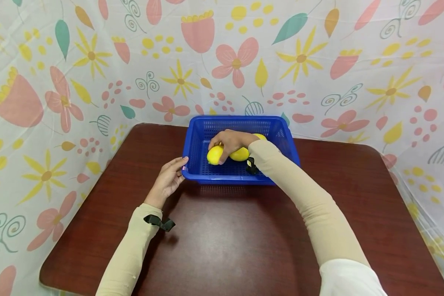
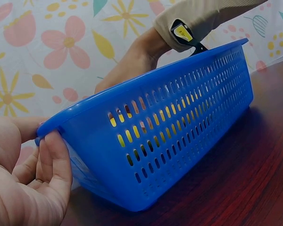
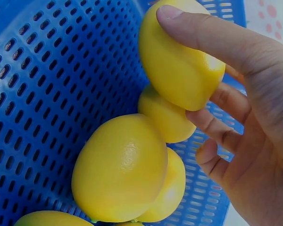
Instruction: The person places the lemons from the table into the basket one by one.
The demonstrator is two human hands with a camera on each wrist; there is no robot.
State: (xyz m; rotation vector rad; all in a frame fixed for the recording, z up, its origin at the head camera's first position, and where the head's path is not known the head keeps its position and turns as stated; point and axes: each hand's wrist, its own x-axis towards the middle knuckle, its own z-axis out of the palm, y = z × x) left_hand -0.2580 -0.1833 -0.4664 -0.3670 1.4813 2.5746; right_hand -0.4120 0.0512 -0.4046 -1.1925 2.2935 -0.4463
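A blue plastic basket with slotted walls holds several yellow lemons. My left hand grips the basket's rim at its left front corner, thumb and fingers pinching the edge in the left wrist view. Inside the basket, my right hand holds one lemon between thumb and fingers, towards the left end. In the right wrist view this lemon overlaps a smaller-looking one behind it, and the others lie below. The right forearm and hand cover part of the lemons in the head view.
The basket stands at the back of a dark reddish-brown table with rounded corners. A flower-printed cloth hangs behind and along both sides. Black straps with small devices are worn on the wrists.
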